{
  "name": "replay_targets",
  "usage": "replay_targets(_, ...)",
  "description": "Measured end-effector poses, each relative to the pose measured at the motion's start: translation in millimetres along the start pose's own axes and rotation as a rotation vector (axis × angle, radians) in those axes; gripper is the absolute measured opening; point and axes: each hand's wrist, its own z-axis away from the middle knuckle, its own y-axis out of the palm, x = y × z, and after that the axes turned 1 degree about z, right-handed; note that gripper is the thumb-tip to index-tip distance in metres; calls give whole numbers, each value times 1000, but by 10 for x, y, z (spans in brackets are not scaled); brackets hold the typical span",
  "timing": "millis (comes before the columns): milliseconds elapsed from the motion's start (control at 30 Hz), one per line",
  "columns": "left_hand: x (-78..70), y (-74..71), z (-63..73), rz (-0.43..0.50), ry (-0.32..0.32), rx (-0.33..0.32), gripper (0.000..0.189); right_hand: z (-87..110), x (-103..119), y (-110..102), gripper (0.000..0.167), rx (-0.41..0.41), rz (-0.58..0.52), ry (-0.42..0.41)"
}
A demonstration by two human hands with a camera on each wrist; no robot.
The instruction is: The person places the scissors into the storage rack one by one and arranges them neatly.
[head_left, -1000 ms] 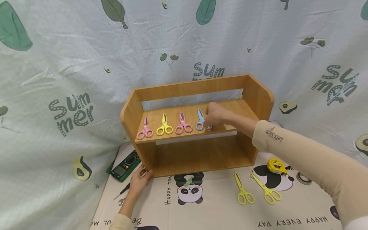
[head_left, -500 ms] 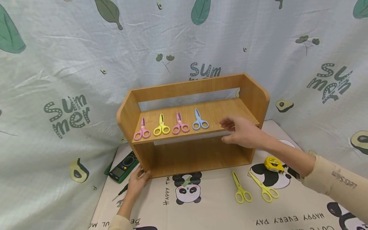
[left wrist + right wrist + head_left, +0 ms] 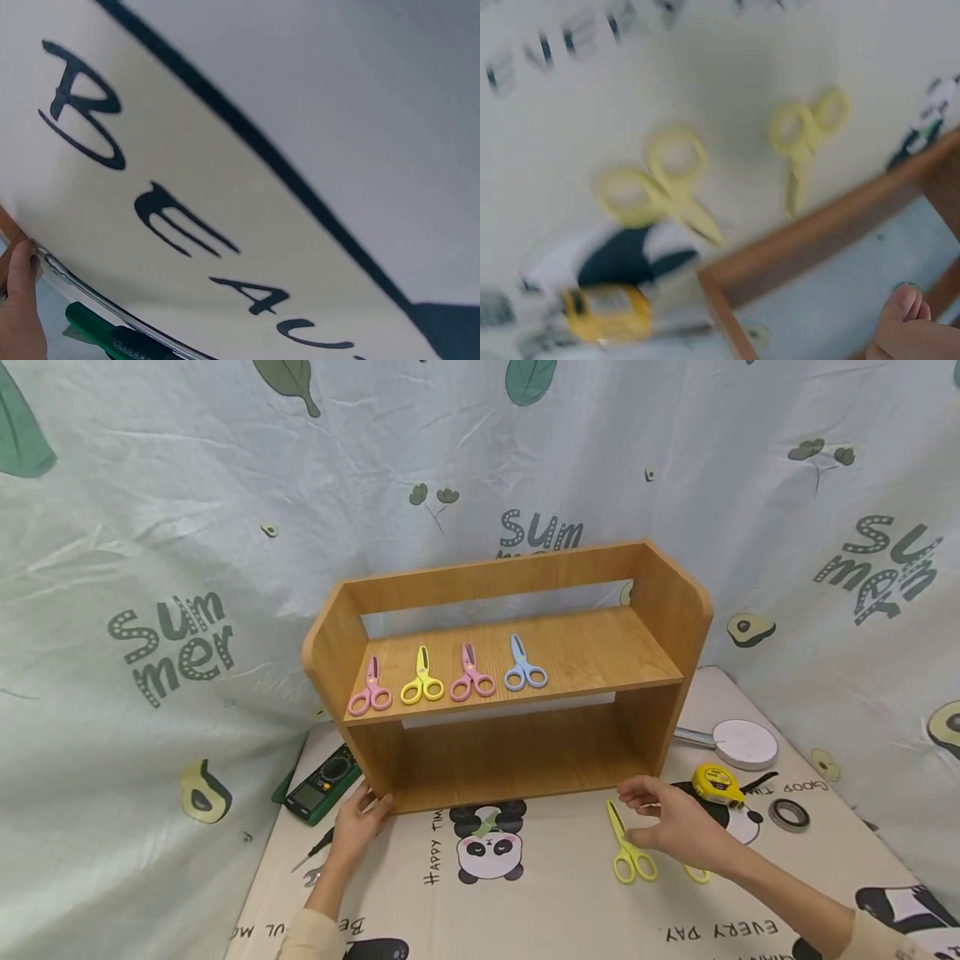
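Observation:
A two-tier wooden shelf [image 3: 517, 752] stands on the table. My left hand [image 3: 357, 827] holds its lower left corner, thumb at the front edge and fingers along the side. Across the upper board lie pink scissors [image 3: 371, 695], yellow scissors [image 3: 422, 683], a second pink pair [image 3: 472, 681] and blue scissors [image 3: 522, 672], blades pointing back. My right hand [image 3: 678, 827] hovers with loosely bent fingers and nothing between them. Below it on the table are yellow scissors [image 3: 633, 860] and another yellow pair [image 3: 664, 187], mostly hidden by the hand in the head view.
A green multimeter [image 3: 322, 787], a black-handled screwdriver [image 3: 318, 847] and a wrench [image 3: 312, 877] lie left of the shelf. To the right are a yellow tape measure [image 3: 717, 785], a roll of dark tape [image 3: 790, 815] and a round white object with a metal handle [image 3: 744, 744]. A printed curtain hangs behind.
My right hand has left the blue scissors on the upper board, drawn back to the right, and come down over the yellow scissors on the table. The left hand stays at the shelf corner.

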Motion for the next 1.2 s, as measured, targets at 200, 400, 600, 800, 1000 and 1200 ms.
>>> replay_targets(200, 17, 3, 3, -2, 2, -4, 70, 26, -387, 241, 66, 2, -53, 116)
replay_targets(400, 18, 10, -5, 11, -8, -7, 70, 55, -630, 391, 67, -28, -33, 158)
replay_targets(600, 19, 9, -2, 25, -6, -3, 70, 58, -782, 500, 69, -60, 2, 153)
replay_targets(800, 13, 6, -2, 28, -13, -4, 69, 60, -804, 564, 64, -99, 49, 142)
replay_targets(1000, 14, 3, -2, 47, -11, 3, 69, 27, -768, 589, 58, -117, 123, 187)
replay_targets(1200, 20, 1, -1, 53, -19, -2, 69, -12, -792, 602, 53, -110, 117, 216)
